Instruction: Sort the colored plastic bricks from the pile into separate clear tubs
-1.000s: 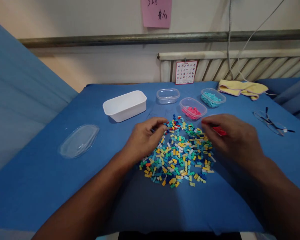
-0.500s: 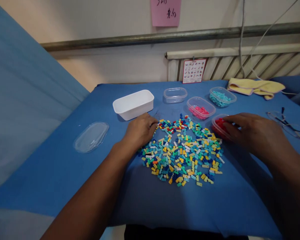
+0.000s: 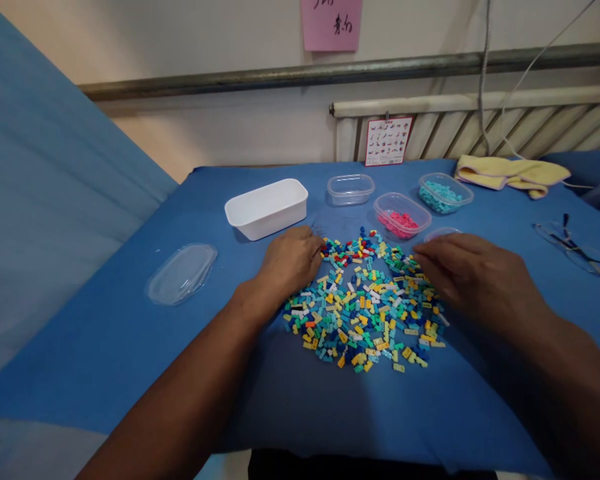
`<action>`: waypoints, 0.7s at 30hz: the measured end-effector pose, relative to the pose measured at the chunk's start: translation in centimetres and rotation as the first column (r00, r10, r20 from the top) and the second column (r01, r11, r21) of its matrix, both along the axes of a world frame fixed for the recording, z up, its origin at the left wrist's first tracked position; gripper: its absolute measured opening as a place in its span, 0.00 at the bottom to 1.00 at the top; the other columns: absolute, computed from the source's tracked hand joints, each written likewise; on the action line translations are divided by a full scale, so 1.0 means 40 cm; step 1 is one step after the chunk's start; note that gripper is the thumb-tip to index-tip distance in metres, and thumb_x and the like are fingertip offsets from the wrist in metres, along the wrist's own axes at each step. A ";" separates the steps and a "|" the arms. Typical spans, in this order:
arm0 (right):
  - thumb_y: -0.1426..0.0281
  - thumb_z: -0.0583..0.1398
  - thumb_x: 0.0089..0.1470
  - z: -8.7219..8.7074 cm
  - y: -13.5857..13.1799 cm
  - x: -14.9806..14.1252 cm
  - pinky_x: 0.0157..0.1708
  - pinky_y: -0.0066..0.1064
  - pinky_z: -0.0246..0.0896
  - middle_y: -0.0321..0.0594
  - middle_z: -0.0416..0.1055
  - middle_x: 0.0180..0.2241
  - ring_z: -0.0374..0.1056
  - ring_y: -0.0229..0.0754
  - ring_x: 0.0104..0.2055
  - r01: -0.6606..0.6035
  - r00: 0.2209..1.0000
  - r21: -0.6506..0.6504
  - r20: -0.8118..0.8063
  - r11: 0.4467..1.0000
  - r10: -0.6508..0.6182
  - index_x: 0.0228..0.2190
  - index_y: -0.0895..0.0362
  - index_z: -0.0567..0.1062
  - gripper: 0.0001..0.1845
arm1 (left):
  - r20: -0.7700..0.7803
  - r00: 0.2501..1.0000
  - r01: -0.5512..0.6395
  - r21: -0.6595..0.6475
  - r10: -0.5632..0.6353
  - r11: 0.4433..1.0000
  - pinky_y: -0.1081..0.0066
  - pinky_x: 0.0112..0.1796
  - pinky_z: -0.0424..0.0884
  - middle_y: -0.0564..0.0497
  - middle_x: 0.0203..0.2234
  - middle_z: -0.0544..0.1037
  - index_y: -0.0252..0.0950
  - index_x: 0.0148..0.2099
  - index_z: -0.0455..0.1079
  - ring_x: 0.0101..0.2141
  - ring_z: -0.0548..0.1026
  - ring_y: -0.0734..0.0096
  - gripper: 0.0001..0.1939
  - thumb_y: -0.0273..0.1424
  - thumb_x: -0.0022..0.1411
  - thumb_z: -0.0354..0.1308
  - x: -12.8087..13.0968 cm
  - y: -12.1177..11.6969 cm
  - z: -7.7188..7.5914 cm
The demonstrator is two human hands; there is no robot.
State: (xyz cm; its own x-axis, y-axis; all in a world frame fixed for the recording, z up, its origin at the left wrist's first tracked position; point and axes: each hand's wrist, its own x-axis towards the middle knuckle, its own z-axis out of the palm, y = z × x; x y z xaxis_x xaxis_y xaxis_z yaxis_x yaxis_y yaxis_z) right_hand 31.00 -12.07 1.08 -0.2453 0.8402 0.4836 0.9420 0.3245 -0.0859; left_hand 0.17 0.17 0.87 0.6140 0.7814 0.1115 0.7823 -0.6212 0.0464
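Small plastic toy bricks (image 3: pixel 365 303) in blue, green, yellow, white and some red lie spread in a pile on the blue cloth. At the pile's upper left edge is my left hand (image 3: pixel 294 260), its fingers curled and pressed together among the bricks; whatever they hold is hidden. My right hand (image 3: pixel 473 273) hovers over the pile's upper right edge, thumb and forefinger slightly apart with nothing visible between them. Behind it, a clear tub (image 3: pixel 443 231) is mostly covered by the hand, only its rim showing.
Beyond the pile stand a white box (image 3: pixel 267 208), a clear tub (image 3: pixel 351 191), a tub with pink bricks (image 3: pixel 403 217) and one with turquoise bricks (image 3: pixel 445 194). Clear lids (image 3: pixel 183 275) lie left. Glasses (image 3: pixel 575 247) and a yellow cloth (image 3: pixel 513 175) are at right.
My right hand has moved left from the tub of red bricks to the pile's edge, now hiding those red bricks. My left hand has shifted slightly right along the pile.
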 end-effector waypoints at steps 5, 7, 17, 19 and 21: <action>0.65 0.58 0.74 -0.012 -0.002 -0.029 0.42 0.41 0.71 0.45 0.85 0.44 0.80 0.50 0.43 -0.128 0.991 0.011 0.051 0.992 0.127 0.44 0.53 0.83 0.13 | -0.040 0.998 0.039 -0.001 -0.039 0.999 0.59 0.49 0.74 0.41 0.49 0.82 0.37 0.57 0.81 0.52 0.79 0.51 0.18 0.30 0.75 0.53 0.015 0.001 -0.006; 0.67 0.60 0.74 -0.015 -0.001 -0.031 0.41 0.40 0.71 0.45 0.85 0.43 0.80 0.49 0.42 -0.170 0.984 0.046 0.059 0.984 0.167 0.44 0.55 0.83 0.11 | -0.044 0.999 0.028 0.001 -0.028 1.000 0.59 0.49 0.74 0.41 0.48 0.82 0.37 0.56 0.81 0.51 0.79 0.52 0.17 0.28 0.74 0.53 0.014 0.004 -0.007; 0.69 0.61 0.73 -0.018 0.000 -0.037 0.40 0.39 0.70 0.45 0.84 0.41 0.79 0.48 0.40 -0.235 0.971 0.063 0.046 0.970 0.233 0.44 0.58 0.82 0.09 | -0.001 1.000 -0.008 -0.012 0.008 1.000 0.60 0.48 0.75 0.42 0.49 0.79 0.37 0.59 0.79 0.47 0.79 0.55 0.18 0.29 0.74 0.53 -0.010 0.005 0.008; 0.69 0.61 0.74 -0.022 -0.001 -0.041 0.40 0.39 0.69 0.45 0.84 0.42 0.79 0.48 0.41 -0.245 0.969 0.035 0.033 0.969 0.244 0.45 0.58 0.82 0.09 | 0.016 1.000 0.008 -0.013 -0.008 1.000 0.61 0.48 0.75 0.41 0.50 0.78 0.37 0.60 0.78 0.46 0.79 0.57 0.18 0.31 0.76 0.51 -0.004 0.007 0.011; 0.69 0.61 0.74 -0.028 -0.002 -0.044 0.41 0.39 0.69 0.45 0.83 0.42 0.79 0.48 0.41 -0.252 0.967 -0.007 0.020 0.968 0.252 0.46 0.58 0.82 0.09 | -0.017 0.998 0.052 -0.024 -0.053 0.998 0.61 0.46 0.75 0.40 0.49 0.77 0.35 0.58 0.79 0.46 0.78 0.57 0.18 0.31 0.77 0.50 0.005 0.010 0.011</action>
State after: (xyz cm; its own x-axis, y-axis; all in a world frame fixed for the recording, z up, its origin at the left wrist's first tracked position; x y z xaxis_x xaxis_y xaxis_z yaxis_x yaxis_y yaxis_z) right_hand 29.24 -12.15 -0.03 -0.4597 0.7519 0.4725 0.8312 0.5516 -0.0690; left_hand 0.35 0.56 1.33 0.6558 0.7504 0.0821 0.7496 -0.6602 0.0476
